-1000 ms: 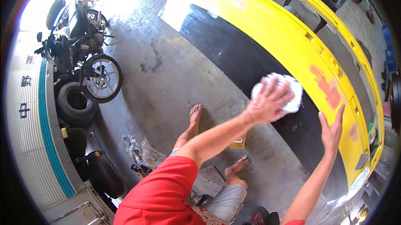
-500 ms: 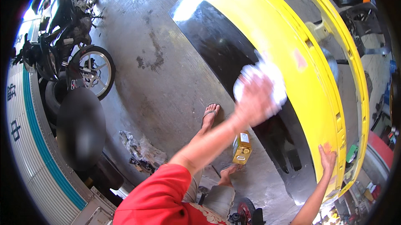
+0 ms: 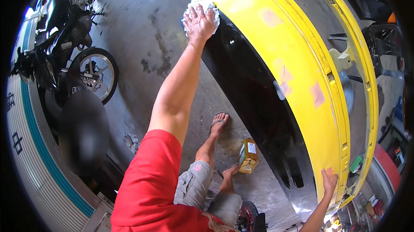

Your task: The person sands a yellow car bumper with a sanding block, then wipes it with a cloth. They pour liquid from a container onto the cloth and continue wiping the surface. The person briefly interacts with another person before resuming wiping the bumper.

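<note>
your red short sleeve [image 3: 148,171] and grey cloth shorts [image 3: 194,184] are closest. your right grip [image 3: 330,181] lies against the near end of a long, curved yellow vehicle panel [image 3: 315,124]; whether its fingers close on anything, you cannot tell from here. a boxy gold metal can [image 3: 249,156] sits on the grey concrete floor [image 3: 129,59] between your sandalled feet and the glossy black band [image 3: 263,115] along the panel's left side. farther out, at the band's far end, your left grip [image 3: 199,24] is spread flat over a crumpled white cloth [image 3: 189,8]. a black motorcycle [image 3: 58,29] stands well apart, to the left.
</note>
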Action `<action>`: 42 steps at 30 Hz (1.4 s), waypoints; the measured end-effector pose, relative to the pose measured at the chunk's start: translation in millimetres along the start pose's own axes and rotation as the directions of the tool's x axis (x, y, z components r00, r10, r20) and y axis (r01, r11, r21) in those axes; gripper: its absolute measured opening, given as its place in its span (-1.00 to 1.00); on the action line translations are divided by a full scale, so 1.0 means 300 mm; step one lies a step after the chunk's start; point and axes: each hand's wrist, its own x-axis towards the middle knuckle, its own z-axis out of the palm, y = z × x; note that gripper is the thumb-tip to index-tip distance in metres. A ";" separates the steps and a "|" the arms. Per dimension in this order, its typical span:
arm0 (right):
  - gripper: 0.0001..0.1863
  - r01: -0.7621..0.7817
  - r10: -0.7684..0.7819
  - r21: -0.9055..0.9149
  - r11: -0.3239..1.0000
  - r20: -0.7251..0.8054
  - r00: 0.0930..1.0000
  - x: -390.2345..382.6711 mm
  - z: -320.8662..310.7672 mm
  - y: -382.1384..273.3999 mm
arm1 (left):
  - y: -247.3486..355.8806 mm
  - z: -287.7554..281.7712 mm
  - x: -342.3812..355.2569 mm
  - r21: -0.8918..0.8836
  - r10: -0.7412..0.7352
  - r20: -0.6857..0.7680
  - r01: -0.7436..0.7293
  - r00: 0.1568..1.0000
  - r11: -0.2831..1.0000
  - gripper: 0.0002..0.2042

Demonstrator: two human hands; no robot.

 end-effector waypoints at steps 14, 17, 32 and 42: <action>-0.45 0.413 -0.405 -0.202 0.888 0.082 0.910 -0.005 -0.023 -0.004 | 0.284 0.072 -1.004 -0.041 0.808 0.086 -0.809 0.582 0.587 -0.38; -0.40 0.263 -0.261 -0.089 0.961 0.034 0.965 -0.029 -0.038 0.044 | 0.234 0.131 -0.965 0.236 0.825 -0.171 -0.790 0.539 0.566 -0.47; 0.00 0.322 -0.310 0.902 0.288 -0.230 0.922 -1.128 0.461 1.497 | 0.821 0.045 -3.214 -0.361 0.360 0.926 0.559 0.118 0.746 -0.44; -0.26 -0.224 0.603 0.867 -0.445 0.475 0.641 -2.308 1.030 2.958 | 1.770 -0.132 -4.828 0.158 0.426 0.487 0.557 -0.762 0.815 0.06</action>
